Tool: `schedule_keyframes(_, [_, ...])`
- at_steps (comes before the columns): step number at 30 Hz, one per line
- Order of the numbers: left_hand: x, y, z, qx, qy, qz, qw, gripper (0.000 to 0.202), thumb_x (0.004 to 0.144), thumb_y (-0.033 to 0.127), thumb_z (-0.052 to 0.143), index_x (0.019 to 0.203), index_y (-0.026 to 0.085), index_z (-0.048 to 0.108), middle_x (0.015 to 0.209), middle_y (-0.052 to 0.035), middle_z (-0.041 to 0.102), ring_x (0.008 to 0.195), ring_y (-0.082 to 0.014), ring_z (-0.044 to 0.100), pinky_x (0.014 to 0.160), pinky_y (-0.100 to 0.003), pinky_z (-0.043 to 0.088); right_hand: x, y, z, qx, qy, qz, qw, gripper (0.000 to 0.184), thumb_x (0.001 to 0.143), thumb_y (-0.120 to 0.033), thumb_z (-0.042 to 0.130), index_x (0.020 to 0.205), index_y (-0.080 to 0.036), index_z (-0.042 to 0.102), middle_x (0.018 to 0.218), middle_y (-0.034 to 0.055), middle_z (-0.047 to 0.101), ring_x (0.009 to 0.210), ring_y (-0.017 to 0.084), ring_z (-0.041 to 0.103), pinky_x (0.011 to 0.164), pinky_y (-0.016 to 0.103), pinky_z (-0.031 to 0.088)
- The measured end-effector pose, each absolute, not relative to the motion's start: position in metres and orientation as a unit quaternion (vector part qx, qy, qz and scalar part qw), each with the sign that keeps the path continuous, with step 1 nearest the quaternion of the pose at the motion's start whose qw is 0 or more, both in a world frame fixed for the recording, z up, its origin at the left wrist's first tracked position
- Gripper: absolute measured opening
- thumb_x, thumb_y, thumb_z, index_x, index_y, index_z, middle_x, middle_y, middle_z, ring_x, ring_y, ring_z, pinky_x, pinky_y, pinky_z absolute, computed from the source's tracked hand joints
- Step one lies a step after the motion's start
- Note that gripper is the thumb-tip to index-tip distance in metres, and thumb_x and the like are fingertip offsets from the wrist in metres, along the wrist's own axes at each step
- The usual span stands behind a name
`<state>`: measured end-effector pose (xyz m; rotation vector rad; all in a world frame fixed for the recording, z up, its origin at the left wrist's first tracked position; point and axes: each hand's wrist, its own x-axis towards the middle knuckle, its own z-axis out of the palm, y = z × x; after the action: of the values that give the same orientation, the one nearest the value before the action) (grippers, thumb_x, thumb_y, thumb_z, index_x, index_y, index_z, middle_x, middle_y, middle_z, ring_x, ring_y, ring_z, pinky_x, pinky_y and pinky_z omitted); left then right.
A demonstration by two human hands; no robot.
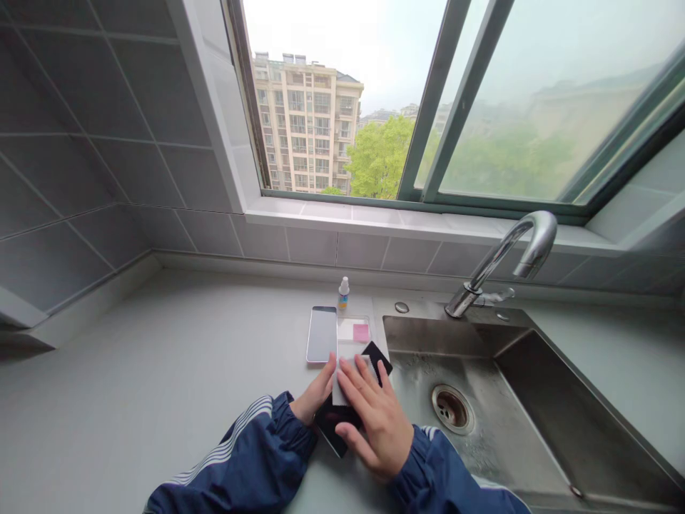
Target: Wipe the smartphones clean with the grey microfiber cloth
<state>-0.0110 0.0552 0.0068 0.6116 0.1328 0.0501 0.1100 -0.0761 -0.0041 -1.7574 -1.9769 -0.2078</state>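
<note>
A black rectangular pad (381, 355) lies on the grey counter beside the sink, with a white cloth (340, 389) on top of it. My right hand (374, 417) lies flat on the cloth and pad, fingers stretched out and spread. My left hand (317, 395) rests at the pad's left edge, fingers reaching to the cloth; most of them are hidden. Just beyond the hands lies a phone (322, 334), screen up. To its right is a clear film sheet with a pink tab (361, 332). A small dropper bottle (343, 293) stands behind them.
A steel sink (535, 400) with a drain (452, 408) fills the right side, its curved tap (514, 250) at the back. The grey counter (160, 371) stretches left to a tiled wall. A window sill and open window run along the back.
</note>
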Motion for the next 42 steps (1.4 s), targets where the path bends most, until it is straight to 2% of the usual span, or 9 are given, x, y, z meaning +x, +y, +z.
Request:
schedule_keyframes(4, [-0.011, 0.057, 0.001, 0.297, 0.073, -0.017, 0.952, 0.083, 0.093, 0.072, 0.034, 0.156, 0.018, 0.035, 0.139, -0.017, 0.061, 0.13, -0.0343, 0.057, 0.113, -0.049, 0.037, 0.111, -0.076, -0.001, -0.697, -0.66, -0.1, 0.262, 0.07, 0.102, -0.039, 0.041, 0.161, -0.015, 0.012, 0.163, 0.0142, 0.03, 0.153, 0.036, 0.022, 0.119, 0.067, 0.022])
schedule_keyframes(8, [-0.011, 0.059, -0.007, 0.283, 0.112, 0.025, 0.952, 0.082, 0.095, 0.067, 0.038, 0.152, 0.008, 0.042, 0.129, -0.0197, 0.067, 0.128, -0.0319, 0.058, 0.116, -0.042, 0.033, 0.109, -0.078, 0.002, -0.619, -0.755, -0.062, 0.21, 0.083, 0.097, -0.057, 0.047, 0.161, -0.015, 0.015, 0.164, 0.0114, 0.026, 0.154, 0.036, 0.017, 0.122, 0.064, 0.015])
schedule_keyframes(15, [-0.011, 0.057, 0.004, 0.301, 0.069, -0.007, 0.951, 0.077, 0.096, 0.067, 0.033, 0.156, 0.019, 0.036, 0.139, -0.0156, 0.061, 0.131, -0.0322, 0.056, 0.114, -0.045, 0.037, 0.11, -0.077, -0.003, -0.704, -0.655, -0.098, 0.258, 0.071, 0.103, -0.041, 0.038, 0.161, -0.012, 0.01, 0.164, 0.0163, 0.023, 0.154, 0.038, 0.015, 0.116, 0.066, 0.03])
schedule_keyframes(21, [-0.011, 0.06, 0.01, 0.259, 0.128, 0.02, 0.957, 0.081, 0.098, 0.067, 0.027, 0.152, 0.009, 0.041, 0.129, -0.0202, 0.067, 0.121, -0.0321, 0.063, 0.11, -0.042, 0.041, 0.105, -0.079, 0.002, -0.635, -0.74, -0.084, 0.206, 0.073, 0.101, -0.045, 0.045, 0.161, -0.015, 0.016, 0.164, 0.0098, 0.027, 0.154, 0.034, 0.02, 0.123, 0.064, 0.014])
schedule_keyframes(25, [-0.012, 0.061, 0.013, 0.243, 0.103, -0.028, 0.964, 0.082, 0.094, 0.073, 0.024, 0.154, 0.018, 0.039, 0.123, -0.0186, 0.069, 0.111, -0.0351, 0.068, 0.095, -0.051, 0.052, 0.127, -0.076, 0.0, -0.7, -0.665, -0.114, 0.234, 0.066, 0.103, -0.032, 0.041, 0.161, -0.016, 0.014, 0.161, 0.0119, 0.033, 0.152, 0.033, 0.027, 0.12, 0.066, 0.021])
schedule_keyframes(28, [-0.011, 0.061, 0.013, 0.247, 0.098, -0.006, 0.964, 0.076, 0.096, 0.068, 0.032, 0.15, 0.016, 0.045, 0.119, -0.0179, 0.071, 0.107, -0.0337, 0.07, 0.094, -0.049, 0.052, 0.128, -0.077, 0.002, -0.688, -0.679, -0.107, 0.233, 0.063, 0.102, -0.031, 0.041, 0.16, -0.015, 0.02, 0.161, 0.0122, 0.035, 0.152, 0.033, 0.027, 0.119, 0.065, 0.026])
schedule_keyframes(31, [-0.009, 0.06, 0.011, 0.244, 0.135, 0.044, 0.959, 0.068, 0.098, 0.059, 0.04, 0.139, 0.007, 0.057, 0.111, -0.0179, 0.074, 0.102, -0.0279, 0.072, 0.097, -0.037, 0.051, 0.111, -0.081, 0.007, -0.635, -0.74, -0.074, 0.21, 0.064, 0.101, -0.039, 0.045, 0.157, -0.013, 0.028, 0.163, 0.0101, 0.031, 0.154, 0.033, 0.021, 0.123, 0.061, 0.017])
schedule_keyframes(35, [-0.008, 0.059, 0.007, 0.229, 0.209, 0.035, 0.95, 0.067, 0.098, 0.059, 0.042, 0.122, 0.002, 0.067, 0.096, -0.0175, 0.076, 0.087, -0.0225, 0.075, 0.085, -0.028, 0.054, 0.097, -0.084, 0.01, -0.593, -0.778, -0.043, 0.2, 0.062, 0.1, -0.044, 0.049, 0.155, -0.018, 0.034, 0.161, 0.0043, 0.035, 0.154, 0.027, 0.023, 0.127, 0.055, -0.001])
schedule_keyframes(42, [-0.011, 0.064, 0.005, 0.216, 0.211, -0.034, 0.953, 0.068, 0.096, 0.065, 0.037, 0.133, 0.013, 0.061, 0.097, -0.0153, 0.076, 0.078, -0.0291, 0.074, 0.072, -0.045, 0.058, 0.134, -0.077, 0.0, -0.69, -0.675, -0.126, 0.227, 0.052, 0.101, -0.028, 0.043, 0.152, -0.018, 0.039, 0.155, 0.0094, 0.045, 0.148, 0.03, 0.037, 0.123, 0.065, 0.003])
